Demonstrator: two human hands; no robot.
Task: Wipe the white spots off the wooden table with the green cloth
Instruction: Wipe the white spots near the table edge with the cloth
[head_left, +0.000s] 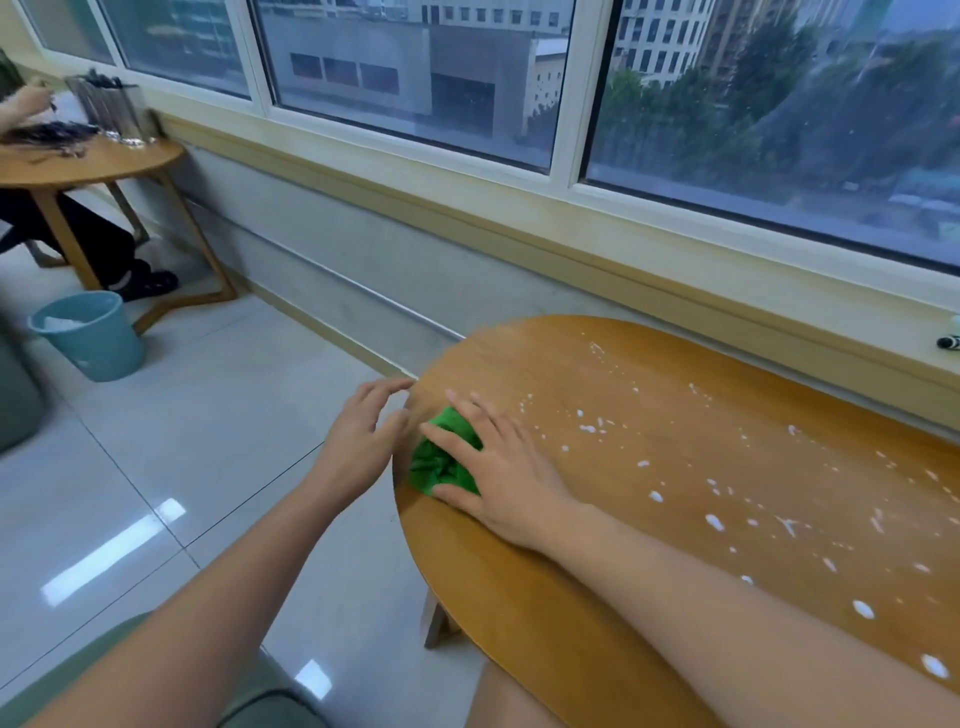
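Note:
A bunched green cloth (439, 462) lies at the left end of the oval wooden table (524, 587). My right hand (498, 473) rests flat on top of the cloth, fingers spread over it. My left hand (363, 441) hovers just off the table's left edge, fingers apart and holding nothing, close beside the cloth. White spots (589, 428) are scattered over the table from the middle toward the right, some larger ones (862, 609) near the front right edge.
A window sill (727, 306) runs behind the table, with a small dark object (948, 342) on it at the right. A blue bin (91, 335) stands on the tiled floor at left. Another person sits at a second wooden table (88, 161) far left.

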